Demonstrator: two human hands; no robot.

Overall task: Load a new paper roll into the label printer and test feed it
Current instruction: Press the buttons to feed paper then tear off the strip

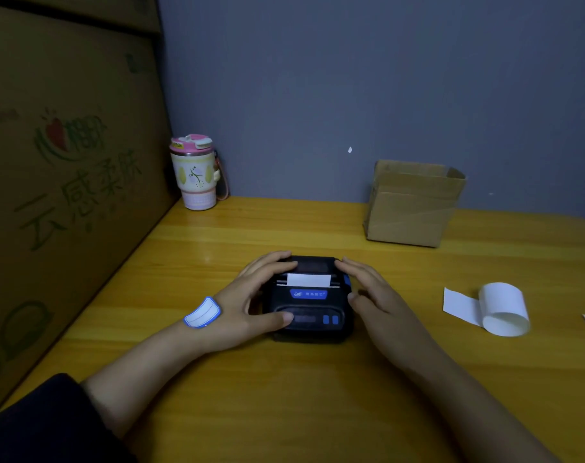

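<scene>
Black printer (309, 297) closed, paper (308, 280) poking out; our left hand (251, 302) and right hand (373, 295) cup it loosely, fingers spread; next we press feed.

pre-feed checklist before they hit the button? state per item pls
1. Label printer lid shut: ok, it looks closed over the roll.
2. Paper strip out of the slot: ok, a white tab shows.
3. Strip straight: ok, edges look square to the slot.
4. Power on: cannot tell, display is dark and blurred.
5. Left hand steadying the printer: ok, thumb on the front panel.
6. Right hand clear of the paper exit: ok, beside the case.
</scene>
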